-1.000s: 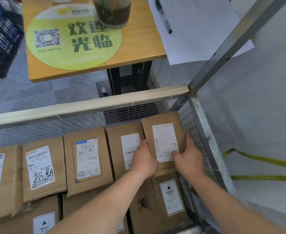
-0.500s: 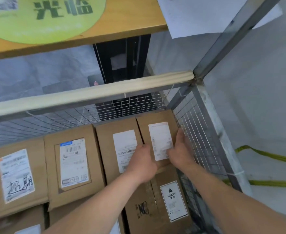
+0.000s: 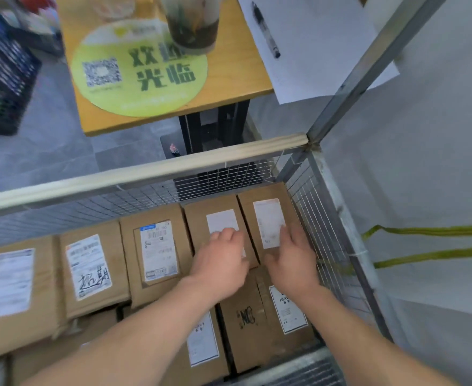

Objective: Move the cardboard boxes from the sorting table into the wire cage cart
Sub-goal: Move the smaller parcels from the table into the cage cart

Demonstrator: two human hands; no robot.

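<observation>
Placing step, I reckon: corner box sits in the wire cage cart, tight vs the mesh. Right hand lies flat on it, left hand flat on the neighbour box; neither grips. Next: lift both clear w/o snagging, fetch another.

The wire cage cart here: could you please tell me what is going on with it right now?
A person is reaching into the wire cage cart, which already holds rows of labelled cardboard boxes. The right hand lies on the corner box beside the mesh wall, and the left hand lies on the neighbouring box, fingers fairly flat on both. Neither box is lifted; they look set in place.
</observation>
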